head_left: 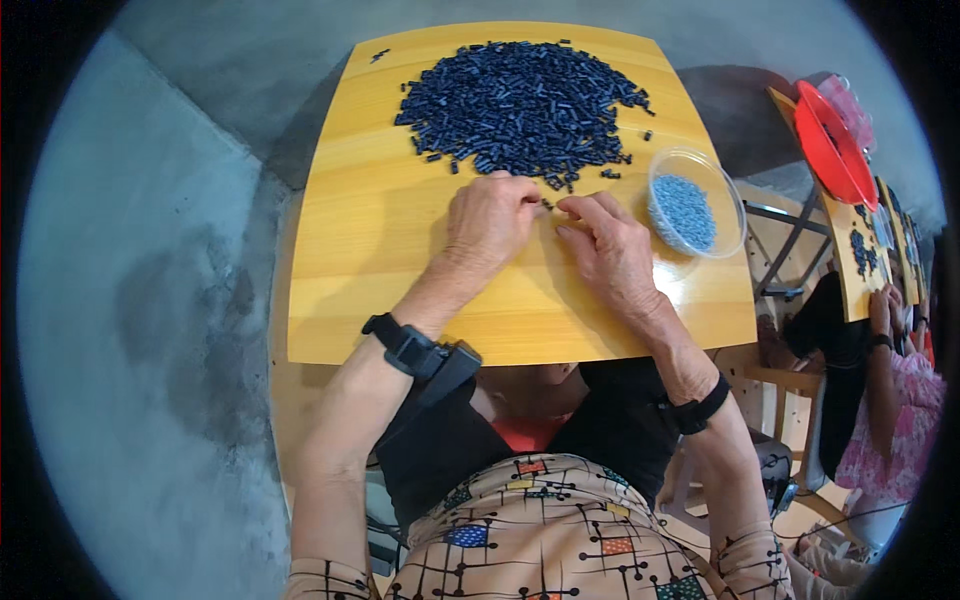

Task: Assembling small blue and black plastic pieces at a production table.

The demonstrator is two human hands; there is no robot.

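Across the yellow table (380, 260), a big pile of small dark tubes (515, 105) fills the far half, and the work is at its near edge. Both hands meet just in front of that pile: the left hand (490, 220) has its thumb and fingers drawn nearly together, and the right hand (612, 250) is curled, its fingertips close to those of the left. One dark piece (546, 205) shows in the narrow gap between them; which hand has hold of it, or whether both do, cannot be told. Beside the right hand stands a clear tub (741, 215) with a good supply of tiny blue beads (683, 212) in it. Judging by the size of the pile, a great deal is left to handle. What is done is harder to say: finished and untouched tubes cannot be told apart at this size, and no second large pile shows on this table, only a few strays (380, 56) near the far left corner.
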